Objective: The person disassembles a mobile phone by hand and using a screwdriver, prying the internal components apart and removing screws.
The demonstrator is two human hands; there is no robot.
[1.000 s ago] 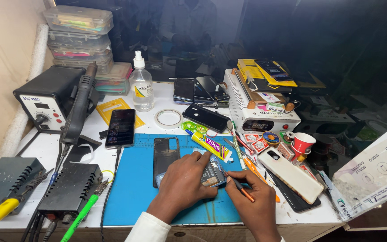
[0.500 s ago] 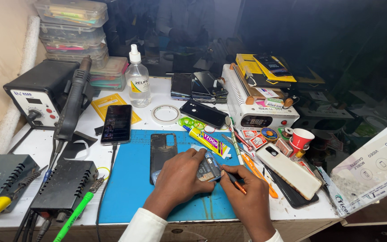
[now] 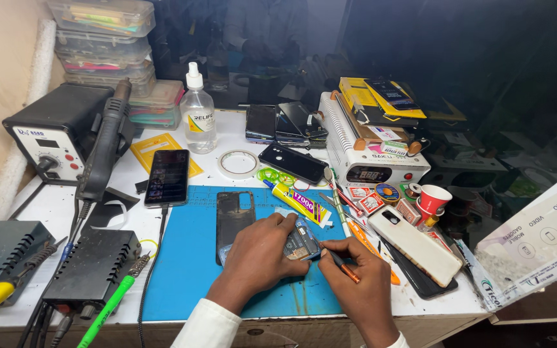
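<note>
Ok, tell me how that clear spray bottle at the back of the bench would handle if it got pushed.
The spray bottle stands upright, tall and narrow on a small base, so a push near its white nozzle would probably tip it rather than slide it. It looks like thin clear plastic, so likely light and somewhat squeezable. On its side, its round body would probably roll toward the tape ring.

We record the left hand [image 3: 258, 256] shifted slightly further over the opened phone [image 3: 299, 243] on the blue mat [image 3: 182, 270]. The right hand [image 3: 361, 287] has closed in, its orange-handled screwdriver [image 3: 343, 265] now nearer the phone's edge.
</note>
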